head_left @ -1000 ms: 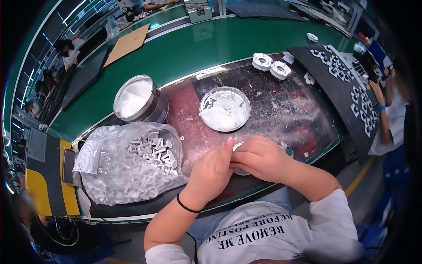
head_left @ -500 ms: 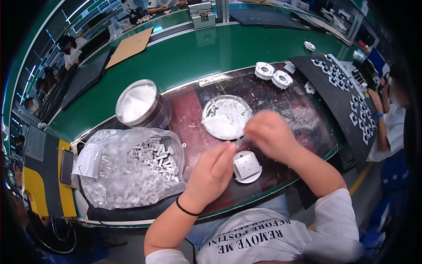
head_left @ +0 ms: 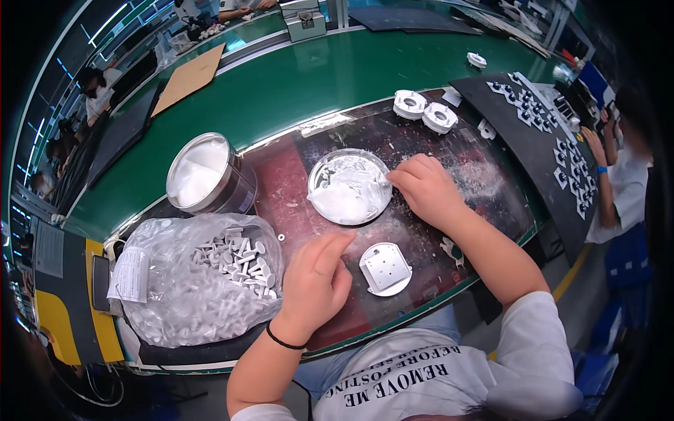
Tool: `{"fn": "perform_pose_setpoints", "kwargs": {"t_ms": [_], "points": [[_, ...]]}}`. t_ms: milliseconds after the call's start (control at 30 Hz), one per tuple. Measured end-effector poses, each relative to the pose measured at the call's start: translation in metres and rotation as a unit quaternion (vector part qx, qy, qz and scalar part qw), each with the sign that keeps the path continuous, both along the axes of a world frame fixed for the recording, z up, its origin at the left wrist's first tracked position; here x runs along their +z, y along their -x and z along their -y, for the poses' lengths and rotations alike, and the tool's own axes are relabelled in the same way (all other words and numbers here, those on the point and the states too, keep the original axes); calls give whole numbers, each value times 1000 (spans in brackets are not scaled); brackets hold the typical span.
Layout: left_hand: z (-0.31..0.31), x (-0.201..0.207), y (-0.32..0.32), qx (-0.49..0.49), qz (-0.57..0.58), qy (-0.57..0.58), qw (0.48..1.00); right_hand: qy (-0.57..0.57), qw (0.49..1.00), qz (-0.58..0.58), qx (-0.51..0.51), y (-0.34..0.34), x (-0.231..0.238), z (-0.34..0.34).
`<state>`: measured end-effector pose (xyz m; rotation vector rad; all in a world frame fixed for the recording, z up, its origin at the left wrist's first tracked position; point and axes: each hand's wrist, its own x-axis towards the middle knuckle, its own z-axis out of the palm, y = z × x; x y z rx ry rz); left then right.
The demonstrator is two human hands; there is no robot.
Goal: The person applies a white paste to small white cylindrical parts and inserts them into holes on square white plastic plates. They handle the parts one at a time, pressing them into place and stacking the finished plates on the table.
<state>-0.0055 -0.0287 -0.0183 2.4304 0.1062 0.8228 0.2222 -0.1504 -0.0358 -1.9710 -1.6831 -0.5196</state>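
A shallow round dish (head_left: 319,165) holds a mound of white paste, some of it smeared over its far side. Against the dish's right rim, my right hand (head_left: 427,188) is closed in a pinch; whatever lies between its fingertips is too small to name. My left hand (head_left: 316,277) hovers over the mat, its fingers pressed together and pointing toward the dish. Anything they hold cannot be made out. Between my hands, nearer me, lies a white round part (head_left: 386,269) with a raised square plate and small holes.
At left, a clear plastic bag (head_left: 175,281) of white stemmed parts lies open below a tin (head_left: 242,186) of white paste. Two white ring-shaped housings (head_left: 439,118) sit at the mat's far edge. On the right, a black board (head_left: 505,133) carries several small parts, near another person's hand (head_left: 594,145).
My hands have drawn apart: the right went up to the dish's rim, the left back toward the bag. The whole view has shifted slightly.
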Motion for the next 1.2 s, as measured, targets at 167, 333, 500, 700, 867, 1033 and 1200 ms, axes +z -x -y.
{"fn": "perform_pose_setpoints", "kwargs": {"t_ms": [167,333,500,700,867,1033,1200], "points": [[0,-1,-1,0,-3,9,1000,7,1000,7,-2,-2,0,1],[-1,0,-1,1,5,-8,1000,-2,1000,18,0,-1,0,1],[-2,-2,-1,-1,-3,9,1000,-7,1000,12,-1,-2,-1,1],[-2,-1,-1,-2,6,0,1000,-16,992,-124,-34,3,3,2],[0,-1,-2,5,18,16,1000,-11,789,-614,-13,4,7,14],[0,0,-3,-4,2,50,999,-18,612,-781,125,5,9,21],[-2,0,-3,-10,9,46,999,-29,548,-818,172,8,10,21]]}}
